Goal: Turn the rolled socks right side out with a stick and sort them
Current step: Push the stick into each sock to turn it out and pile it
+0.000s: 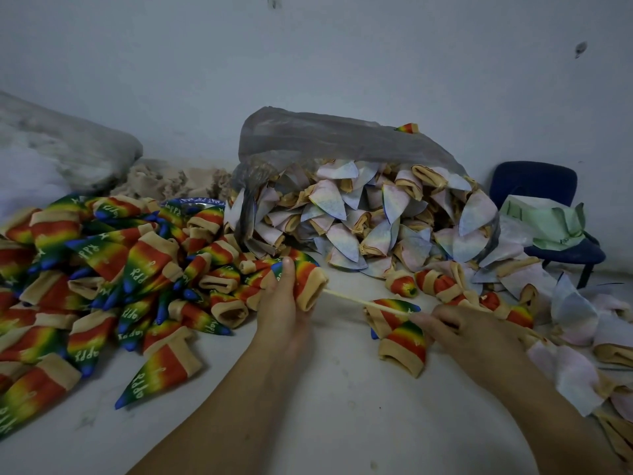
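The stick [366,302] lies crosswise, tip leftward at the sock [307,285].

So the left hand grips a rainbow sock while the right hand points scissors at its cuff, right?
Not quite: the head view shows the right hand holding a thin pale stick, not scissors, pointed at the cuff of the rainbow sock in the left hand.
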Demonstrator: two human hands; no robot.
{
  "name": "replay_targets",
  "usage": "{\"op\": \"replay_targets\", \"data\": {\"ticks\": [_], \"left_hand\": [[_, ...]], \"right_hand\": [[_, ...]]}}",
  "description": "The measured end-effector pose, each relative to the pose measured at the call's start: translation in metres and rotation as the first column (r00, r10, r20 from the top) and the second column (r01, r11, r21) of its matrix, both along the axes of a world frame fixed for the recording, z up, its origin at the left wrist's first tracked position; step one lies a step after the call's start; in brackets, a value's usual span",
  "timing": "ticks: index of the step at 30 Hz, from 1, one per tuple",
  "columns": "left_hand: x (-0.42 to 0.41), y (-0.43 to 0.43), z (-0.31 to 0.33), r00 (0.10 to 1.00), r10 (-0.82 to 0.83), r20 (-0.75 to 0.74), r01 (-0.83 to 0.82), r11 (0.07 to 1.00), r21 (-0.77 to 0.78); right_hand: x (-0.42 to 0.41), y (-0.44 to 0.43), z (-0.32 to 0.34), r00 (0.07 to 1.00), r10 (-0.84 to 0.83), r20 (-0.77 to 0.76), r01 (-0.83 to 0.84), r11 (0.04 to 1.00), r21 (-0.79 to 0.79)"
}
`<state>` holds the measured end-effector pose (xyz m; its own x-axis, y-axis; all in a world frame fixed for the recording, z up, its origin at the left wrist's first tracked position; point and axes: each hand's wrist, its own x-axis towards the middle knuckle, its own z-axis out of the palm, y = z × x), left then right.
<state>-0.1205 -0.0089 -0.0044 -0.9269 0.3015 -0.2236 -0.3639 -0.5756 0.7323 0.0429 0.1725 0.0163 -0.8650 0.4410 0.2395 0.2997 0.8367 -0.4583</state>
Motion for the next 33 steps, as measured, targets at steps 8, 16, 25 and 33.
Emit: {"op": "replay_targets", "data": {"ticks": [8,16,25,33], "left_hand": [[0.011,0.007,-0.004,0.955,-0.036,-0.293,-0.042,0.966,-0.254],[0.007,0.007,-0.01,0.922,0.045,-0.384,-0.182,0.928,-0.326],[0.003,0.007,-0.013,0.945,0.035,-0.324,-0.143,0.938,-0.316],[0.003,0.007,-0.012,0.953,0.02,-0.302,-0.114,0.948,-0.297]], "right_hand": [[-0.003,0.004,-0.005,0.997,-0.058,-0.058,0.066,0.986,0.151],[-0.005,-0.003,-0.002,0.999,-0.029,-0.027,0.033,0.988,0.153],[-0.004,-0.001,-0.005,0.997,-0.049,-0.064,0.058,0.986,0.154],[-0.005,-0.003,-0.004,0.995,-0.082,-0.054,0.09,0.984,0.155]]}}
